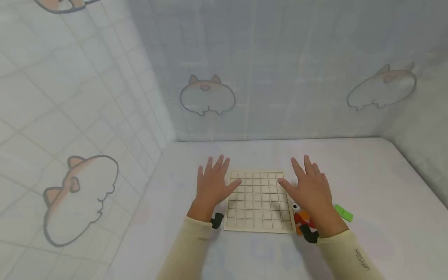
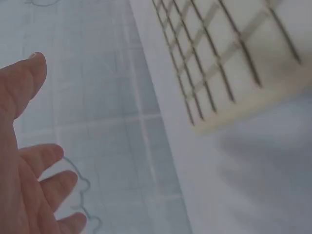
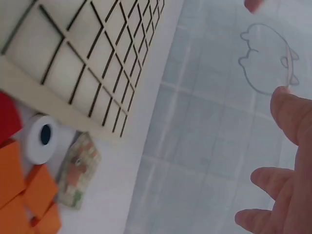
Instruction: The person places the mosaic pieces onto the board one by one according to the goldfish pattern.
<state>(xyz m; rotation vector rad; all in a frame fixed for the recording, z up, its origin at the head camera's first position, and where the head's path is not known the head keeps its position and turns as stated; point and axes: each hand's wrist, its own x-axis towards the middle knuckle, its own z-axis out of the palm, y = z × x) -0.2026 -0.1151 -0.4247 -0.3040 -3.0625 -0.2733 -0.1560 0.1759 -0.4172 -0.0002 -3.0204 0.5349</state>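
White tbl point(image 1: 252, 256): L hand point(image 1: 212, 187) & R hand point(image 1: 311, 190) spread, flanking grid brd point(image 1: 258, 203).

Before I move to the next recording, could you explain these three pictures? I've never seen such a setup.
There's no machine: these are a person's bare left hand and right hand. The wide picture comes from a head-worn camera looking forward and down; each of the others comes from a camera on one wrist. On the white surface lies a pale gridded board. To its right are orange pieces, a round eye-like piece and green pieces. Both hands have fingers extended, holding nothing.
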